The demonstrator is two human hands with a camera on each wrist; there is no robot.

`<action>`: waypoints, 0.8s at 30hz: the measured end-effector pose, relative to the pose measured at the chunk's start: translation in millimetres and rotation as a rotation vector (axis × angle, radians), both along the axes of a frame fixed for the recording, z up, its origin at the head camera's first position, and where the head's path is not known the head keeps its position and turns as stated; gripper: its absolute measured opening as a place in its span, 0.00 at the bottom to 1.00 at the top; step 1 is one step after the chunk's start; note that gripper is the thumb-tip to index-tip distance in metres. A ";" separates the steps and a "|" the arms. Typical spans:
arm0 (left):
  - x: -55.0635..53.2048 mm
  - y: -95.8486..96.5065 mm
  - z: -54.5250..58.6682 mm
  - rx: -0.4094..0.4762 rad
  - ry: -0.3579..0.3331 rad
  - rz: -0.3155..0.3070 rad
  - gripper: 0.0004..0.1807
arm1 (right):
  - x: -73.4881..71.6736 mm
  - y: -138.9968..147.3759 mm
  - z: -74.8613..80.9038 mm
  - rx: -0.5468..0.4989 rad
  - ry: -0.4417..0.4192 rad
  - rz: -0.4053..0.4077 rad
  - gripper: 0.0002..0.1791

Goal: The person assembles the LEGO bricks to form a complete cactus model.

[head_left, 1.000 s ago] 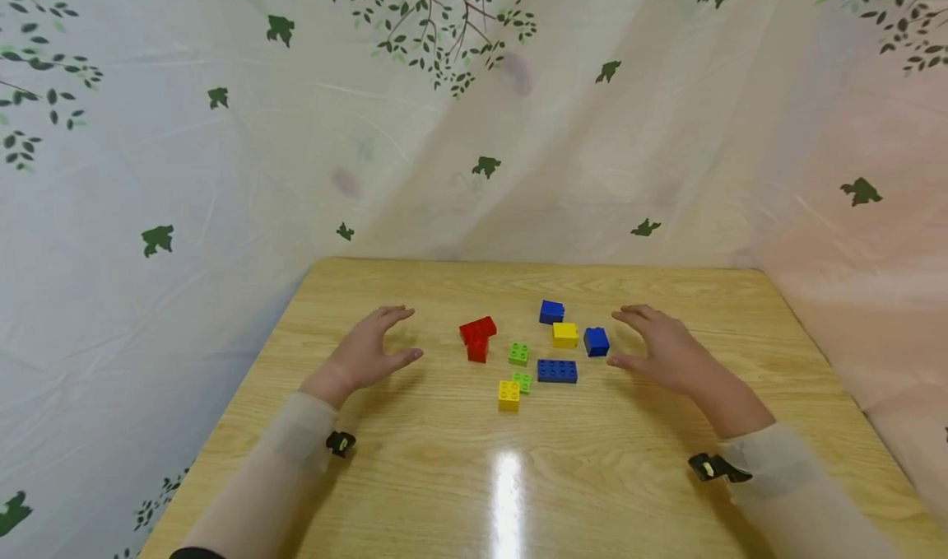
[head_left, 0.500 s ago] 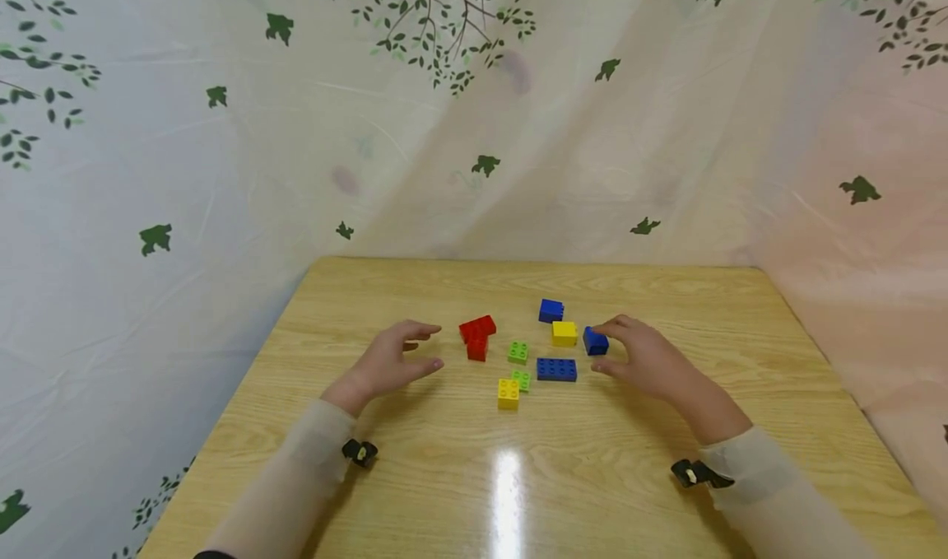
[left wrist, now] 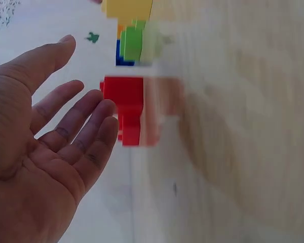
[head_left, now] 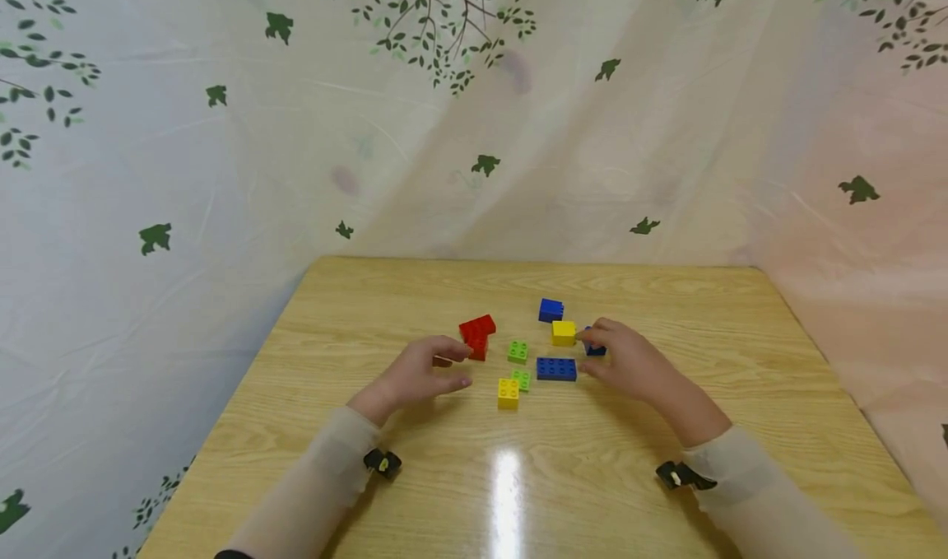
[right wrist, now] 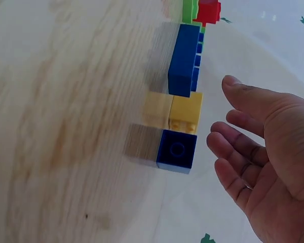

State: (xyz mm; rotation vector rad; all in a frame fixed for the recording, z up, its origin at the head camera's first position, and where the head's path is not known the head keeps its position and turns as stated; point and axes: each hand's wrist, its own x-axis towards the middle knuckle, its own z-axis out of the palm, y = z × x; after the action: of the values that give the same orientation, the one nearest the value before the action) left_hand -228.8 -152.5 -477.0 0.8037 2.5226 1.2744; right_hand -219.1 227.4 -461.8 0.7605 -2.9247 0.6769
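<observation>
My left hand [head_left: 415, 370] hovers beside two red toy bricks [head_left: 476, 347], its fingers loosely bent and its fingertips overlapping the nearer one. In the left wrist view, nothing lies between the thumb and fingers, and the red bricks [left wrist: 124, 91] are just past the fingertips. My right hand [head_left: 628, 360] is over a blue brick [head_left: 595, 350], partly hiding it. The right wrist view shows that blue brick [right wrist: 176, 150] tipped on its side, hollow underside facing the camera, with the parted thumb and fingers above it. A yellow brick [head_left: 564, 333] and a long blue brick [head_left: 556, 369] sit near the right fingertips.
Between the hands lie two light green bricks, one [head_left: 518, 351] alone and one [head_left: 522, 380] behind a yellow brick [head_left: 508, 394]. Another blue brick [head_left: 551, 310] is farther back. The wooden table [head_left: 415, 287] meets a leaf-printed curtain [head_left: 415, 197] at its far edge.
Both hands have moved inward: the left to the right, up to the red bricks, and the right to the left, over the blue brick. The bricks have stayed in place.
</observation>
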 end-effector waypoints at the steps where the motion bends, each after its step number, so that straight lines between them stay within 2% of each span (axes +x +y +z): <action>1: 0.9 2.9 -0.5 0.002 -0.011 -0.011 0.26 | 0.0 -2.5 -0.1 -0.007 -0.007 0.007 0.26; 10: 10.0 28.2 -5.5 -0.052 -0.077 -0.078 0.31 | -1.5 -22.6 -3.5 0.030 -0.059 0.034 0.27; 17: 13.8 41.7 -9.2 -0.106 -0.060 -0.040 0.32 | -3.3 -31.6 -8.4 0.147 -0.026 0.051 0.28; 24: 13.5 54.4 -13.5 -0.109 -0.056 -0.014 0.30 | -5.8 -36.6 -12.2 0.183 -0.030 0.071 0.27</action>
State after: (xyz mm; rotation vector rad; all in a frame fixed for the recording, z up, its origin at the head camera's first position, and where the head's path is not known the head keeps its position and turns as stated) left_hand -215.3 -98.2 -490.5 0.7498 2.5134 1.1282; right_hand -224.9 190.8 -474.0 0.8812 -3.0304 0.4316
